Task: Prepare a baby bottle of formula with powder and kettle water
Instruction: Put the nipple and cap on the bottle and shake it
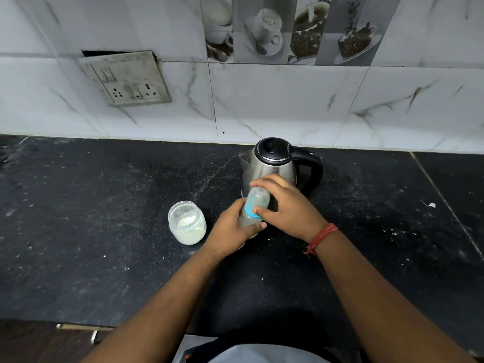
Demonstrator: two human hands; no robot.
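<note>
From my remote seat the picture was evenly, softly lit, cool in tone, without hard shadows. The kettle (272,166) at twelve o'clock carried pale glare on its steel. The bottle (254,205) looked motion-smeared. The wall tiles (288,100) bowed toward ten and two o'clock from wide-angle distortion, and the edges went soft.

Speckled black counter (104,231), grey-veined white tiles (288,100), silver-and-black kettle (272,163), blue-ringed clear bottle (255,206), red wristband (323,235).

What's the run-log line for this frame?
left hand: grips bottle base | right hand: grips bottle cap | powder jar: open | kettle: lid shut
</note>
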